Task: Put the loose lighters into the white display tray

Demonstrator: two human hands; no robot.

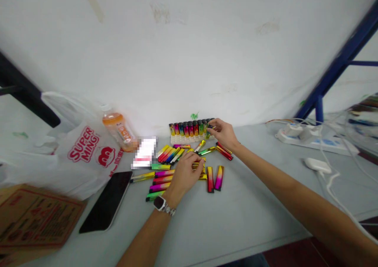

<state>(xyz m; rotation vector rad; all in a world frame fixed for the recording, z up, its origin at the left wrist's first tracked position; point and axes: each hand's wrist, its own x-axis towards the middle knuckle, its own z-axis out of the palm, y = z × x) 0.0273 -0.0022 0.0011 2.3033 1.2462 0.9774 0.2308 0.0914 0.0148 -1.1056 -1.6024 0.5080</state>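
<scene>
Shiny multicoloured lighters [189, 129] stand upright in a row in a low white holder [189, 139] against the wall. At the row's right end my right hand [223, 132] is closed, thumb and fingers pinching a yellowish lighter [208, 134]. My left hand [186, 171] rests palm down over loose lighters, thumb apart from the fingers; its fingertips touch or hover by yellow ones, and what lies beneath is hidden. Left of it, pink, red and green lighters [161, 187] lie side by side. A red lighter [210, 179] and a pink-yellow lighter [219, 178] lie to its right.
On the left are a white plastic bag [85, 152], an orange drink bottle [121, 129], a blurred white card [144, 152], a black phone [106, 202] and a cardboard box [38, 216]. A power strip [317, 141], white charger [317, 165] and cables lie right.
</scene>
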